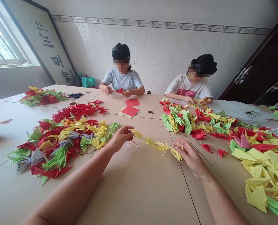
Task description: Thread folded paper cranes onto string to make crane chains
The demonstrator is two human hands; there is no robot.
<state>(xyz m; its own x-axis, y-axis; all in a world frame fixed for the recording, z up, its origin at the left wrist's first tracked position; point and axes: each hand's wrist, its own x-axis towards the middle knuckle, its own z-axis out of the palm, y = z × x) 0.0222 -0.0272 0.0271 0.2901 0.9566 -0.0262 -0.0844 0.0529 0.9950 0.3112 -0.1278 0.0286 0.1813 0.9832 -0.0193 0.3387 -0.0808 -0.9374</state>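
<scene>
- The left hand [121, 138] lies nearest the viewer; its fingers [130, 131] are clenched on one end of the strand of yellow origami cranes [159, 145].
- The strand stretches across the worktop [134, 193] between both hands.
- The right hand [191, 157] has its fingers [179, 144] spread and curled at the other end; grip cannot be confirmed.
- A black thread [201, 156] runs from beside the right hand across the worktop.
- Left of the hands: heap of red, green and yellow paper cranes [59, 147].
- Right of the hands: heap of yellow paper cranes [263, 175].
- Farther ahead: stack of red paper squares [132, 110].
- Far side: person in a grey T-shirt [122, 81] holds a red paper piece [119, 90]; person in a white T-shirt [188, 87] handles a paper crane strand [197, 101].
</scene>
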